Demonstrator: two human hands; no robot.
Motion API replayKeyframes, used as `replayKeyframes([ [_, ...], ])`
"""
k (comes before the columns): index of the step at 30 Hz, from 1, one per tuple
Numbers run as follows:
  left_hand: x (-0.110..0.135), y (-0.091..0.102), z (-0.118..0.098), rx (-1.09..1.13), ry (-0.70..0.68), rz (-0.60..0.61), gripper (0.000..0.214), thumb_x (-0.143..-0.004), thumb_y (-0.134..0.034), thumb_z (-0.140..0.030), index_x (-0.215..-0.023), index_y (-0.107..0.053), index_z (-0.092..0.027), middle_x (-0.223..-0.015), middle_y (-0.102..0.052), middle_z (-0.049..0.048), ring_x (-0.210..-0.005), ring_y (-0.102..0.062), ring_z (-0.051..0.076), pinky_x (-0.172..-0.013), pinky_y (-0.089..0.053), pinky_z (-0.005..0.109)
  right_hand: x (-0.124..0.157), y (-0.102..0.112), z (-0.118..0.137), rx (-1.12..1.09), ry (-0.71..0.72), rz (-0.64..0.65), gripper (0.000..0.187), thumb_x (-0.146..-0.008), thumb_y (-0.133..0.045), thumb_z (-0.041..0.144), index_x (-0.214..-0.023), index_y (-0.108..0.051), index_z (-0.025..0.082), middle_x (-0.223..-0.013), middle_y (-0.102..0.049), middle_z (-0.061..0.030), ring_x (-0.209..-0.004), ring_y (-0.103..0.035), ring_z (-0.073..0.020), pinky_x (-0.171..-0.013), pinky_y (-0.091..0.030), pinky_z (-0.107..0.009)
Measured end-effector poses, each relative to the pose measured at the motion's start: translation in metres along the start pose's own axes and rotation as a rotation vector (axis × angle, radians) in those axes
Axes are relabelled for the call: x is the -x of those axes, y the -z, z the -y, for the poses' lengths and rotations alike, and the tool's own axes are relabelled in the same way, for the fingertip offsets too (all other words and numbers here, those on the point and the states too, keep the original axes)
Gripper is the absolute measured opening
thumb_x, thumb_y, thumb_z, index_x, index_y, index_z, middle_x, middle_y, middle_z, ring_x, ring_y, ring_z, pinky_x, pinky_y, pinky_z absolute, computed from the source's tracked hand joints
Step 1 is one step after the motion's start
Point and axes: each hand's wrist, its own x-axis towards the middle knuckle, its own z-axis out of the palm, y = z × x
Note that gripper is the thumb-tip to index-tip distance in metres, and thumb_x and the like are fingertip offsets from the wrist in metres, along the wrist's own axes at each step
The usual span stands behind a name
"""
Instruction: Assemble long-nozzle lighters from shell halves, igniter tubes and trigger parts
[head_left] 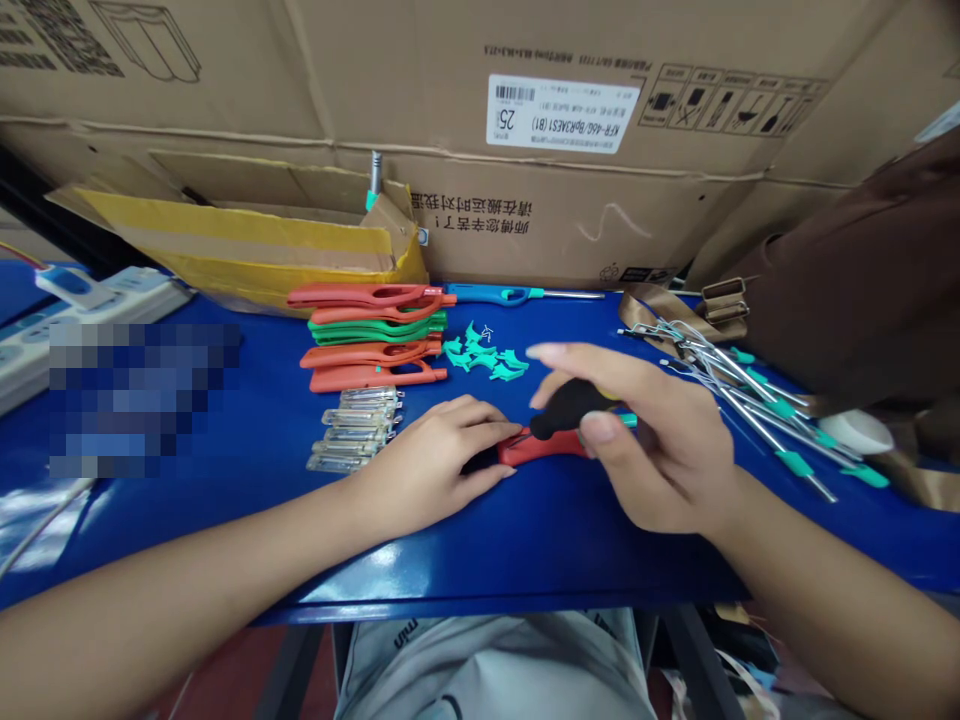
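My left hand [435, 460] lies over one end of a red plastic lighter body [544, 447], pressing it to the table. My right hand [660, 440] grips a black-handled screwdriver [570, 408] above that body, and the screwdriver's tip is hidden. Behind the hands lie red and green lighter shells [375, 345] in rows. Next to them is a heap of small teal plastic parts [484, 355]. Several clear igniter parts [356, 430] lie near my left hand. Several metal rods with teal fittings [757, 400] spread out to the right of my right hand.
The blue table [540, 560] ends at a front edge near my body. A blue long lighter [502, 294] lies at the back. Cardboard boxes [562, 210] stand behind, a power strip [90, 320] sits far left, and brown cloth [847, 260] hangs right.
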Motion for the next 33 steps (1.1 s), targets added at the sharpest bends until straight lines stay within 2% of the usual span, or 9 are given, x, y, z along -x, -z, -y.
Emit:
replayKeyframes([
  [4, 0.0, -0.001, 0.0, 0.01, -0.006, 0.003, 0.022, -0.097, -0.062, -0.024, -0.116, -0.071, -0.019, -0.113, -0.069, 0.0087, -0.104, -0.063, 0.023, -0.093, -0.054, 0.04, 0.0, -0.001, -0.003, 0.201, 0.074, -0.087, 0.033, -0.097, -0.063, 0.026, -0.13, -0.06, 0.024, -0.093, -0.077, -0.0024, -0.07, -0.07, -0.0167, -0.064, -0.058, -0.027],
  [9, 0.0, -0.002, 0.001, -0.005, -0.004, -0.005, 0.028, -0.097, -0.063, -0.026, -0.123, -0.068, -0.014, -0.114, -0.069, 0.0105, -0.107, -0.063, 0.024, -0.096, -0.053, 0.04, 0.004, -0.005, -0.011, -0.042, -0.046, -0.011, 0.049, -0.103, -0.042, 0.023, -0.152, -0.038, 0.022, -0.13, -0.067, -0.011, -0.093, -0.073, -0.02, -0.074, -0.062, -0.033],
  [14, 0.001, -0.002, 0.002, -0.005, -0.006, 0.007, 0.029, -0.098, -0.062, -0.026, -0.125, -0.067, -0.016, -0.117, -0.068, 0.0103, -0.108, -0.062, 0.024, -0.096, -0.053, 0.041, 0.004, -0.007, -0.013, 0.113, 0.002, -0.163, 0.035, -0.094, -0.067, 0.026, -0.128, -0.06, 0.028, -0.111, -0.075, -0.0043, -0.081, -0.073, -0.0186, -0.071, -0.062, -0.03],
  [17, 0.002, -0.003, 0.002, -0.013, -0.006, 0.006, 0.031, -0.097, -0.063, -0.027, -0.126, -0.066, -0.016, -0.116, -0.068, 0.0107, -0.108, -0.062, 0.025, -0.097, -0.053, 0.042, 0.005, -0.006, -0.013, 0.024, -0.09, -0.114, 0.037, -0.103, -0.05, 0.039, -0.138, -0.054, 0.027, -0.116, -0.073, -0.0068, -0.078, -0.072, -0.0186, -0.069, -0.062, -0.032],
  [20, 0.002, -0.003, 0.003, -0.018, 0.002, 0.011, 0.032, -0.097, -0.063, -0.028, -0.126, -0.066, -0.015, -0.116, -0.068, 0.0108, -0.11, -0.062, 0.024, -0.098, -0.053, 0.041, 0.006, -0.006, -0.013, -0.198, -0.203, -0.001, 0.045, -0.108, -0.033, 0.032, -0.152, -0.038, 0.026, -0.128, -0.068, -0.0096, -0.075, -0.071, -0.0166, -0.063, -0.061, -0.032],
  [25, 0.002, -0.002, 0.002, -0.015, 0.002, 0.014, 0.029, -0.098, -0.062, -0.027, -0.125, -0.067, -0.017, -0.115, -0.068, 0.0094, -0.107, -0.062, 0.024, -0.095, -0.053, 0.041, 0.004, -0.005, -0.012, 0.035, -0.054, -0.116, 0.033, -0.097, -0.064, 0.034, -0.13, -0.059, 0.029, -0.109, -0.074, -0.0044, -0.073, -0.069, -0.0174, -0.061, -0.058, -0.029],
  [27, 0.002, -0.002, 0.002, -0.018, -0.003, 0.012, 0.03, -0.098, -0.062, -0.027, -0.125, -0.067, -0.016, -0.115, -0.068, 0.0097, -0.107, -0.062, 0.024, -0.095, -0.053, 0.041, 0.004, -0.005, -0.012, 0.011, -0.069, -0.109, 0.034, -0.099, -0.06, 0.039, -0.131, -0.058, 0.028, -0.109, -0.073, -0.0051, -0.073, -0.069, -0.0171, -0.06, -0.058, -0.029],
  [30, 0.002, -0.003, 0.003, -0.022, -0.001, 0.009, 0.031, -0.097, -0.063, -0.028, -0.126, -0.066, -0.015, -0.116, -0.068, 0.0103, -0.11, -0.062, 0.024, -0.097, -0.053, 0.04, 0.005, -0.006, -0.012, -0.228, -0.183, -0.015, 0.04, -0.108, -0.038, 0.032, -0.146, -0.044, 0.025, -0.124, -0.068, -0.0093, -0.082, -0.07, -0.0171, -0.067, -0.06, -0.031],
  [33, 0.002, -0.003, 0.003, -0.022, 0.003, 0.013, 0.029, -0.097, -0.063, -0.028, -0.124, -0.067, -0.016, -0.115, -0.068, 0.0096, -0.11, -0.061, 0.024, -0.097, -0.052, 0.04, 0.005, -0.007, -0.011, -0.238, -0.139, -0.018, 0.037, -0.105, -0.046, 0.026, -0.142, -0.048, 0.024, -0.119, -0.07, -0.0076, -0.085, -0.071, -0.0169, -0.074, -0.061, -0.032],
])
